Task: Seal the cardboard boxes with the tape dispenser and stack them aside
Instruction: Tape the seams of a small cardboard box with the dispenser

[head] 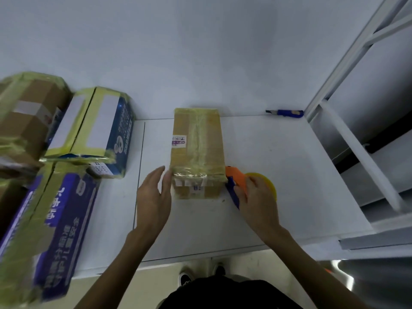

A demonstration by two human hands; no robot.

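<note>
Head view: left hand [153, 197], fingers straight, steadies taped brown cardboard box [197, 141] while right hand [256, 197] grips orange-blue plastic tape dispenser [236, 178] at box's near-right corner.

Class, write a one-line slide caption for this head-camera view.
Open left hand beside a taped box on the table; right hand grips the tape dispenser at the box's right corner.

Bare forearms [124, 253] reach in from the bottom edge of the frame and end in the left hand [153, 197] and the right hand [256, 201], both uncovered to the wrist. At bottom centre a black garment [223, 295] covers the torso. Just above it are two dark shoes [186, 276] with pale trim.
</note>
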